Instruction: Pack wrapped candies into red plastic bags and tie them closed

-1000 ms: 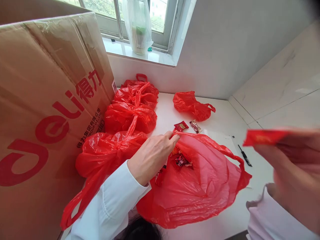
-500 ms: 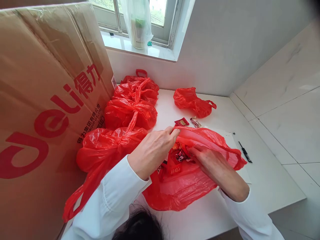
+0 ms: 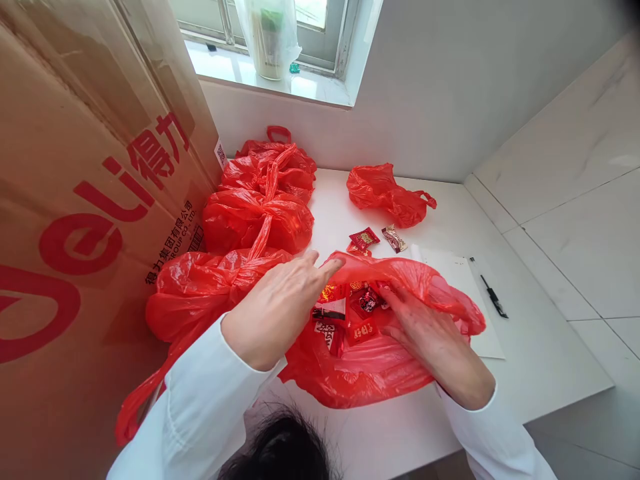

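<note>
A red plastic bag (image 3: 380, 380) lies wide-mouthed on the white table, with several wrapped sweets (image 3: 369, 300) inside it. My left hand (image 3: 280, 300) is at the bag's left rim, thumb and forefinger apart; its other fingers are hidden from me. Inside the mouth, my right hand (image 3: 425, 333) has its fingers stretched out beside the sweets, with the fingertips partly covered. Just beyond the bag's far rim lie a red sweet packet (image 3: 365, 238) and a brown-and-white wrapped sweet (image 3: 394, 239); another red packet shows partly under the first.
Several knotted red bags (image 3: 257, 223) stand in a row at left, beside a large cardboard box (image 3: 100, 167). A smaller red bag (image 3: 390, 195) sits near the wall. White paper (image 3: 487, 340) and a black pen (image 3: 494, 297) lie at right. A bagged cup (image 3: 271, 47) stands on the windowsill.
My left hand has moved left, its thumb and forefinger parting from the bag's rim. The bag's mouth is wider, showing more sweets. My right hand's fingers have spread.
</note>
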Action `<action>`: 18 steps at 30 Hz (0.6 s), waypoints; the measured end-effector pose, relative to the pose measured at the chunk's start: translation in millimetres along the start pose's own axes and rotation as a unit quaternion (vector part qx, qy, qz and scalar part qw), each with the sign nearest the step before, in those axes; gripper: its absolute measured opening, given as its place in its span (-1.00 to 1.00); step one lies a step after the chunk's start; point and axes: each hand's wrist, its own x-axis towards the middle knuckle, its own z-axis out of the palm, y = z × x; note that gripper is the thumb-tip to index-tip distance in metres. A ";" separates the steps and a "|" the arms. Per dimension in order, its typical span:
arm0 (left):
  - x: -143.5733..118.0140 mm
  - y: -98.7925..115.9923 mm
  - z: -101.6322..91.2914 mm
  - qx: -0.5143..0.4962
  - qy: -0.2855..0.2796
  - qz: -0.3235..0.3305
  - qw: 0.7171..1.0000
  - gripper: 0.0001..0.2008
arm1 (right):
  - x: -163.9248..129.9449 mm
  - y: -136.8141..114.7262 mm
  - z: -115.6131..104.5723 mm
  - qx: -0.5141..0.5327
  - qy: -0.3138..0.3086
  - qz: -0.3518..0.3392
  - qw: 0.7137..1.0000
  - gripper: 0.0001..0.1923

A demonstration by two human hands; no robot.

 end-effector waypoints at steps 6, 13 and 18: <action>-21.5 -1.6 13.3 0.018 -0.006 -0.021 1.000 -0.54 | 11.7 -13.7 8.9 -0.011 -0.013 -0.043 0.999 -0.53; -18.7 -20.1 48.3 0.028 0.155 0.023 0.987 -0.52 | 20.8 -26.6 4.8 0.014 -0.041 -0.052 0.998 -0.45; -4.1 -24.2 43.2 0.016 0.135 0.019 0.991 -0.53 | 22.3 -23.8 -4.2 0.046 -0.023 -0.052 0.997 -0.42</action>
